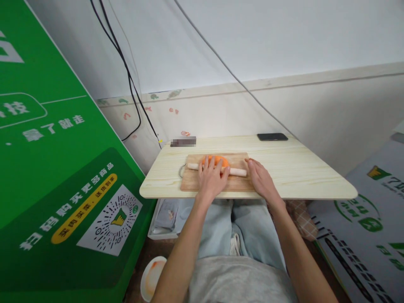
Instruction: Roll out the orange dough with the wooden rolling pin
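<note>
One pale rod (238, 172) on board (188, 184) beside orange lump (225, 161): looks light, stiff, apt to roll; best held by ends. Left grip (211, 177) loosely spread over it; right grip (261, 176) half-open, seemingly empty.

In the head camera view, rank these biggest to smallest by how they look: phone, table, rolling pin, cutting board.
1. Table
2. Cutting board
3. Rolling pin, partly covered by the left hand
4. Phone, lying farther back

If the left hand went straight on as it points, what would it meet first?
Probably the orange lump beyond the rolling pin; the left hand overlaps it in view, so contact is unclear.
</note>
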`<control>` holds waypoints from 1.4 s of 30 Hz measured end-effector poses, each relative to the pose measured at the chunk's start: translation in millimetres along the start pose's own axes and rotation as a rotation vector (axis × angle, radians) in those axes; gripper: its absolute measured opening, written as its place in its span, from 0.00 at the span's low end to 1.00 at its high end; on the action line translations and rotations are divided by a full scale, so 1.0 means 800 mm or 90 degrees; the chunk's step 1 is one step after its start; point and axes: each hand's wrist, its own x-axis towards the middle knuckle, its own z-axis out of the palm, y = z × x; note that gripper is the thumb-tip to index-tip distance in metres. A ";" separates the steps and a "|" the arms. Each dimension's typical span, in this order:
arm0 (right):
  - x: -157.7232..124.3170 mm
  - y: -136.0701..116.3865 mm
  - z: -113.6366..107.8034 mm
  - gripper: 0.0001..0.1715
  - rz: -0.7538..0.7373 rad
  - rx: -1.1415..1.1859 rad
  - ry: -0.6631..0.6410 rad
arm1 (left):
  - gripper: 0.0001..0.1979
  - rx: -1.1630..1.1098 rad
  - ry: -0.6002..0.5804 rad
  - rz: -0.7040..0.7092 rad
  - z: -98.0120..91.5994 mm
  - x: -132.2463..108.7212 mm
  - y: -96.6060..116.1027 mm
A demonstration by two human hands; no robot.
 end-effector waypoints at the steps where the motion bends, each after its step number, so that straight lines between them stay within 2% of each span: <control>1: 0.000 0.000 0.000 0.49 -0.001 -0.001 -0.001 | 0.33 -0.002 -0.019 0.007 -0.001 0.012 0.000; 6: 0.001 0.001 0.000 0.49 -0.011 0.008 -0.001 | 0.34 0.000 -0.158 0.012 -0.012 0.102 0.008; 9: 0.001 0.001 0.000 0.50 -0.009 0.010 -0.003 | 0.34 0.007 -0.210 -0.003 -0.017 0.127 0.013; 12: 0.001 0.002 0.000 0.51 -0.006 0.009 -0.004 | 0.32 0.001 -0.180 0.030 -0.017 0.105 0.008; 15: 0.001 0.004 0.002 0.50 -0.008 0.010 0.000 | 0.33 -0.011 -0.099 0.056 -0.011 0.054 -0.004; 18: 0.000 0.007 0.004 0.50 -0.009 0.011 0.004 | 0.33 -0.015 -0.062 0.040 -0.005 0.009 -0.015; 21: 0.001 0.010 0.006 0.51 -0.004 0.008 0.009 | 0.33 -0.024 -0.049 0.036 -0.001 0.002 -0.016; 24: 0.002 0.011 0.005 0.51 -0.008 0.007 0.007 | 0.33 -0.024 -0.086 0.048 -0.004 0.040 -0.009; 28: 0.003 0.010 0.003 0.48 -0.015 0.013 -0.004 | 0.33 -0.008 -0.197 0.034 -0.011 0.110 0.003; 30: 0.003 0.009 0.003 0.48 -0.014 0.014 -0.004 | 0.33 -0.009 -0.209 0.017 -0.011 0.125 0.006; 31: 0.003 0.009 0.003 0.48 -0.016 0.013 -0.006 | 0.34 -0.011 -0.198 0.014 -0.010 0.123 0.005; 33: 0.003 0.009 0.003 0.50 -0.022 0.009 -0.011 | 0.34 -0.009 -0.153 0.023 -0.005 0.101 0.001; 37: 0.003 0.009 0.003 0.52 -0.012 0.003 -0.013 | 0.32 0.004 -0.027 0.051 0.006 0.018 -0.016; 39: 0.002 0.009 0.004 0.52 -0.008 0.004 -0.009 | 0.31 0.008 0.006 0.055 0.009 -0.012 -0.023; 40: 0.002 0.009 0.004 0.52 -0.009 0.005 -0.007 | 0.31 0.008 0.012 0.056 0.010 -0.020 -0.025; 42: 0.002 0.009 0.004 0.52 -0.012 0.005 -0.003 | 0.31 0.005 0.005 0.060 0.009 -0.016 -0.025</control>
